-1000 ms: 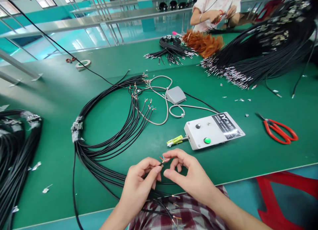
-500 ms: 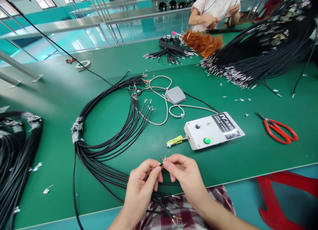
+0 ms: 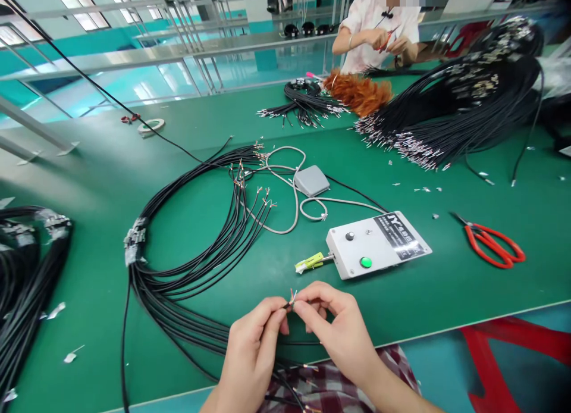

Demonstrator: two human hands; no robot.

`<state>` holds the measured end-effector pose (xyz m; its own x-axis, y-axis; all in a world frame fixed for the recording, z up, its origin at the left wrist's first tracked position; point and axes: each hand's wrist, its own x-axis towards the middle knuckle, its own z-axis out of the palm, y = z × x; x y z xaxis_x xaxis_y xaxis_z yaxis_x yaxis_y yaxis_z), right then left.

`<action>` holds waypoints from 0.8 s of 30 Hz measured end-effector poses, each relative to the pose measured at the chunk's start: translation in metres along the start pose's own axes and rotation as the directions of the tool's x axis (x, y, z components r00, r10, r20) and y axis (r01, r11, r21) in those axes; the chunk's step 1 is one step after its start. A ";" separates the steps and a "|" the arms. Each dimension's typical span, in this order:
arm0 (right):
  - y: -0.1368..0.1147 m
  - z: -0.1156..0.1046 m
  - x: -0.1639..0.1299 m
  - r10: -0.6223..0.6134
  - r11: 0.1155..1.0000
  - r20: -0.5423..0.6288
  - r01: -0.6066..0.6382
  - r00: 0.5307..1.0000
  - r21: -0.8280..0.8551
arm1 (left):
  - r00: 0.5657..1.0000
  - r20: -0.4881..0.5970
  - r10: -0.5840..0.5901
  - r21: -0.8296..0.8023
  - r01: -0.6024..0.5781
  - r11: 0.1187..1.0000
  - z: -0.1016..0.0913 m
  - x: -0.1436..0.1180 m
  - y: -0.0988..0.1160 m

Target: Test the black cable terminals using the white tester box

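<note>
Wrists and forearms cut off at bottom edge; plaid cloth (image 3: 332, 386) shows under them w/ more wire ends lying on it. Left hand (image 3: 252, 347) is closed in a pinch, thumb and forefinger on the end of a black cable (image 3: 285, 306). Right hand (image 3: 336, 329) pinches the thin coloured wires (image 3: 292, 296) sticking out of that end, other fingers curled. Wires too small to count; colours hard to tell. Cable end sits just above the near edge of the green counter (image 3: 446, 294), between both hands.

Just beyond: white box (image 3: 377, 244) w/ green button and a black knob, label unreadable, a yellow-green clip (image 3: 308, 262) at its left end. Left of it a loop of black cables (image 3: 187, 246), taped at one spot. Red scissors (image 3: 491, 245) right of box. Grey pedal (image 3: 311, 180) farther back, its grey cord coiled near it.

Left edge: another cable bundle (image 3: 27, 270), partly out of frame. Far right: big heap of black cables (image 3: 459, 103), top blurred. Orange tuft (image 3: 359, 91) and a smaller bundle (image 3: 307, 97) beside it. Tape roll (image 3: 150, 125) far left. At the far side a co-worker (image 3: 379, 26), cut off at the top, holds something red; can't tell what.
</note>
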<state>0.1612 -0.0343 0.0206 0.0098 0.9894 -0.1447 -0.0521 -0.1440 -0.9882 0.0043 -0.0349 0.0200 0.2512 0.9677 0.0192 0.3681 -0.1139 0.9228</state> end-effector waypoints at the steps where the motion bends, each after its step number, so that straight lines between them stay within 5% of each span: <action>1: 0.000 -0.001 0.000 0.062 0.996 0.034 -0.064 0.997 0.055 | 1.000 -0.007 0.023 0.022 -0.022 1.000 0.001 0.000 0.001; 4: 0.001 -0.004 -0.002 0.172 0.964 0.115 -0.191 0.978 0.187 | 0.998 -0.019 0.064 0.044 -0.063 0.997 0.004 0.000 0.005; 11: 0.006 -0.003 -0.009 0.131 0.979 0.108 -0.146 0.985 0.145 | 0.997 -0.027 0.067 -0.160 -0.071 0.985 0.007 0.006 0.013; 18: 0.008 -0.004 -0.007 0.080 0.996 0.070 -0.077 0.994 -0.036 | 0.979 -0.116 -0.167 -0.379 0.112 0.919 0.018 0.005 0.005; 21: 0.006 -0.006 -0.005 0.001 0.991 0.069 0.009 0.998 -0.135 | 0.982 -0.121 -0.144 -0.270 0.107 0.957 0.020 0.002 0.003; 24: 0.004 -0.011 -0.004 -0.081 0.969 0.074 0.097 0.994 -0.229 | 0.993 -0.106 0.054 -0.035 -0.058 0.998 0.020 0.002 0.002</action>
<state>0.1716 -0.0391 0.0162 -0.0604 0.9964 -0.0596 0.1796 -0.0479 -0.9826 0.0234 -0.0380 0.0145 0.1745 0.9785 0.1099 0.3209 -0.1620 0.9332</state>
